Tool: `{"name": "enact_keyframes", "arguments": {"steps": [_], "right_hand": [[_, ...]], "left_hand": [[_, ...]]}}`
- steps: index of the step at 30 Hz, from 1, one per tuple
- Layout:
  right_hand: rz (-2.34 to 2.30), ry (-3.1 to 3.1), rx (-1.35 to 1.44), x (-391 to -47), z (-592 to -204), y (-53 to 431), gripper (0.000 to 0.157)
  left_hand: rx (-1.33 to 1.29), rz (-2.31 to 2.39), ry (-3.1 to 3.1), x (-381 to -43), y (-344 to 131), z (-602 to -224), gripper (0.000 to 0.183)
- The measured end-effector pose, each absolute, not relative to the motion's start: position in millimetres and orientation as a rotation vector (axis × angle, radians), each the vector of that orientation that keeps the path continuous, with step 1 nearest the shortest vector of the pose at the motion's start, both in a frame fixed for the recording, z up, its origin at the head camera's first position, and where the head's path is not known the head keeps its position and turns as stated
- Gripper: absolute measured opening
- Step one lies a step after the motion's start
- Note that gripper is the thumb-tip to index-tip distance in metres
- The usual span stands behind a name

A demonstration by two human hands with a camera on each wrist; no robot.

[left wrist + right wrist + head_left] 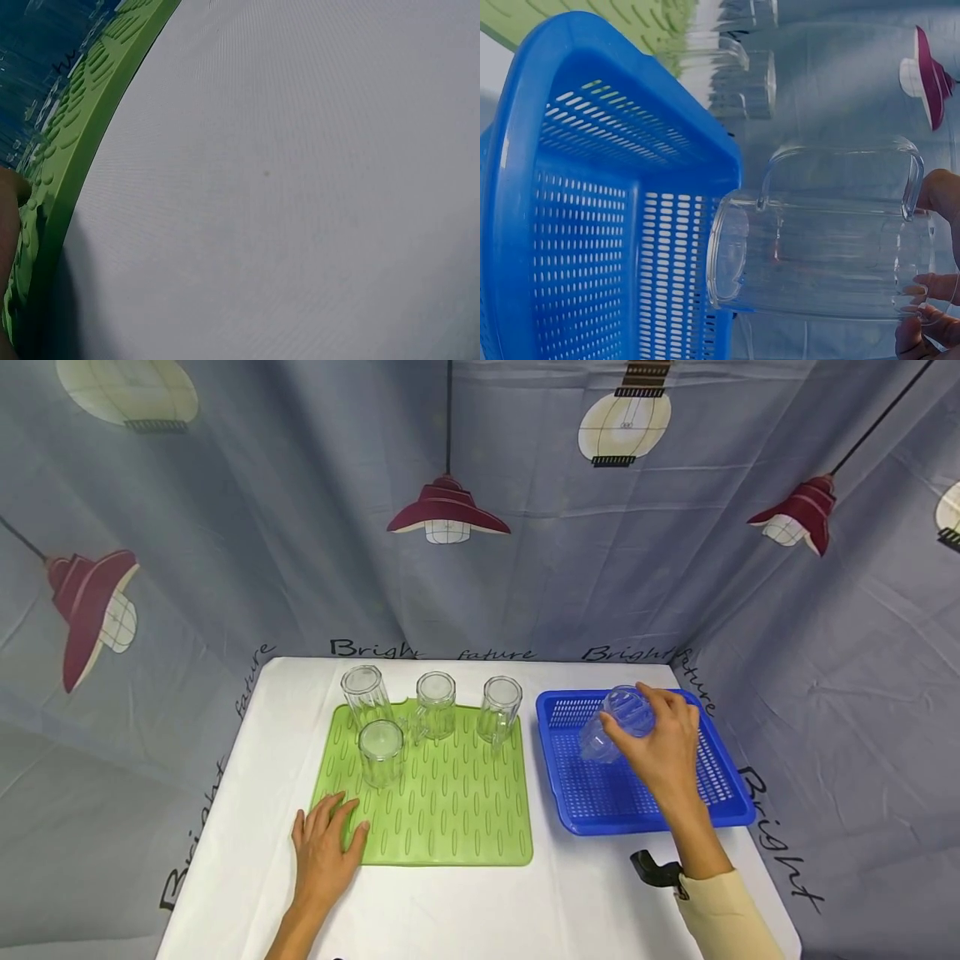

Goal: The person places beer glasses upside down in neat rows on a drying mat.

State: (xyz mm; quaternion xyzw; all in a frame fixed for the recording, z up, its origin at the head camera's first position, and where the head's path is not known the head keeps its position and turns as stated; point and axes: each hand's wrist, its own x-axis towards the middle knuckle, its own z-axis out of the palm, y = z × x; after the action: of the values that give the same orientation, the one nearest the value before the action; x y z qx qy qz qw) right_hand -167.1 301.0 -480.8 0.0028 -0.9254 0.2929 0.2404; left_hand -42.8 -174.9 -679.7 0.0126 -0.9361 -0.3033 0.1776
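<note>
My right hand [663, 739] grips a clear glass mug [628, 714] by one end, thumb and fingers around its rounded edge, over the blue basket [551, 768]. In the right wrist view the held mug [825, 255] spans from the fingers [937, 289] toward the basket wall, its handle [847, 150] in plain sight. My left hand [326, 852] rests with spread fingers on the lower left corner of a green mat [450, 827]. Nearest to it stands a clear glass mug [381, 760]; several like it stand toward the mat's far edge.
The far mugs on the mat are a left one [365, 693], a middle one [436, 706] and a right one [500, 710]. Mat and basket lie side by side on a white-covered table [465, 910]. A patterned grey curtain [525, 585] hangs behind and around it.
</note>
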Motion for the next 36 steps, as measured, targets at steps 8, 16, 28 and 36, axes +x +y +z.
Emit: {"name": "enact_keyframes", "arguments": {"steps": [8,16,28,36], "right_hand": [[0.795,-2.522,0.067,-169.0,-480.0,293.6,0.074],[0.794,-2.528,0.083,-172.1,-479.7,288.9,0.073],[0.833,-2.535,0.125,-171.2,-479.0,275.4,0.071],[0.832,-2.521,0.160,-169.0,-474.6,266.4,0.071]], "left_hand": [[0.015,-0.907,-2.623,-42.6,-168.7,-675.3,0.040],[-0.082,-0.960,-2.570,-42.5,-154.1,-676.6,0.041],[-0.119,-1.017,-2.576,-45.3,-137.2,-673.1,0.042],[-0.113,-1.088,-2.595,-48.4,-132.3,-666.2,0.046]]}}
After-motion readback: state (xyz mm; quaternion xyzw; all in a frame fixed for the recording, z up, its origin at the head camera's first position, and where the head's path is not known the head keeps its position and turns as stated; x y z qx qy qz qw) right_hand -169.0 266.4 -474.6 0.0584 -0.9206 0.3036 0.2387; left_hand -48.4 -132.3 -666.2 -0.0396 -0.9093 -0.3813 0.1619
